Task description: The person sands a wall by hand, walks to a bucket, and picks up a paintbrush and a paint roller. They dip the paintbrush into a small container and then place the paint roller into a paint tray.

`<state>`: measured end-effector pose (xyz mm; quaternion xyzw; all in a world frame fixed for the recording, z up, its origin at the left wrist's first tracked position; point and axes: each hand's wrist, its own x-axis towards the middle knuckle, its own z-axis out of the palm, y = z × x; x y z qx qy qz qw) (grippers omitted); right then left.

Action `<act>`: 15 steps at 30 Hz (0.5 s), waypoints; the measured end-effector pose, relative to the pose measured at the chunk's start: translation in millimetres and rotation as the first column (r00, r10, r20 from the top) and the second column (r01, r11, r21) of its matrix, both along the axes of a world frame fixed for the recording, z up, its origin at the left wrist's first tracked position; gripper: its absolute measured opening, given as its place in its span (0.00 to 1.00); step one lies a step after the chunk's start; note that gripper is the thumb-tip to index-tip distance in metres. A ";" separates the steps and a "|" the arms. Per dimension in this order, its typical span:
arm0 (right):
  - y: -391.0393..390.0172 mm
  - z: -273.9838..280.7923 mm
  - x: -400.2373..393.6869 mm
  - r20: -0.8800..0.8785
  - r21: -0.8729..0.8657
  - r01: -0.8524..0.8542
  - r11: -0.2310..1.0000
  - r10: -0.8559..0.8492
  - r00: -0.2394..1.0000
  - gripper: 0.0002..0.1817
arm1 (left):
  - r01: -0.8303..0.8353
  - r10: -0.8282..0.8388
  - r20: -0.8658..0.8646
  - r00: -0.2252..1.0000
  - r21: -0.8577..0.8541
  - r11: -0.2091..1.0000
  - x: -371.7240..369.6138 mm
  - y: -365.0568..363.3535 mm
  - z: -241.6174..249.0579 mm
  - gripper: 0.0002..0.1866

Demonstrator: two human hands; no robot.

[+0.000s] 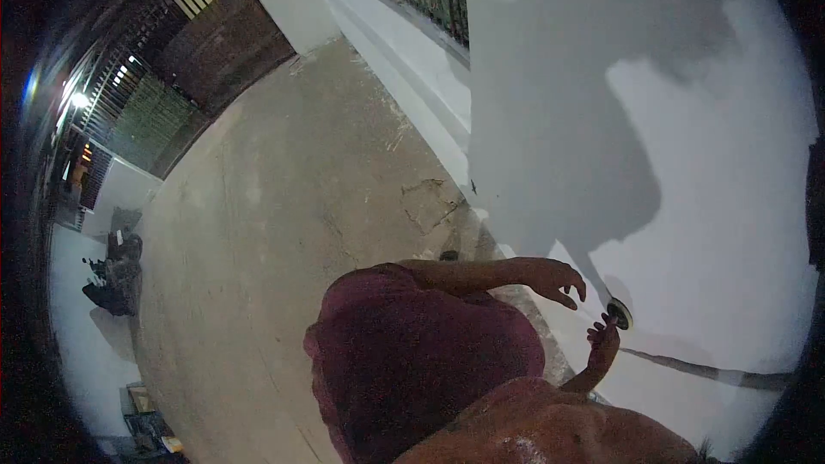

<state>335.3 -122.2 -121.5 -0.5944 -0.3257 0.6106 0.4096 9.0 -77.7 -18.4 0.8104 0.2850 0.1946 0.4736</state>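
Pressing a small round disc (618,314) flat against the white wall (705,206) with my right hand (601,339), fingertips pinched on its edge so the face stays flush. Left hand (554,279) hangs free just above, fingers loosely spread, holding nothing. Disc looks dark-rimmed with a pale centre, low on the wall

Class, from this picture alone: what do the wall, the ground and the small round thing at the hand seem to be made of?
Wall: looks like smooth plaster painted matt white; even surface, soft shadows. Ground: probably bare concrete; grey-brown, stained, with a cracked patch. Round thing touched by the right hand: a pale disc with a dark rim against the wall; material cannot be told.
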 end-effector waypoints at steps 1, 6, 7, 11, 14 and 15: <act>0.5 2.3 -1.9 0.007 0.003 0.006 1.000 -0.006 1.000 0.31 | -0.021 0.021 -0.010 1.000 -0.011 1.000 -0.4 1.4 0.3 0.22; 16.5 -39.3 12.0 0.174 -0.169 -0.032 0.985 0.062 0.983 0.30 | -0.070 0.069 -0.016 0.997 -0.055 0.996 4.7 9.3 8.2 0.22; 13.7 -68.5 11.6 0.511 0.269 -0.226 0.936 0.061 0.858 0.29 | -0.073 0.077 0.058 0.995 -0.074 0.995 9.4 13.1 -9.7 0.21; 17.7 35.2 -33.4 0.198 -0.017 0.111 0.994 -0.106 0.974 0.31 | -0.055 0.060 0.027 0.998 -0.174 0.983 13.4 17.8 -5.8 0.18; 15.1 52.4 -22.7 0.061 -0.060 0.062 0.996 -0.058 0.996 0.28 | -0.044 0.039 -0.039 0.998 -0.134 0.990 15.3 19.0 -11.8 0.17; 20.0 37.3 -16.0 0.099 -0.083 0.043 0.996 -0.035 0.995 0.28 | 0.009 -0.015 -0.042 0.999 -0.142 0.990 17.7 20.6 -10.8 0.17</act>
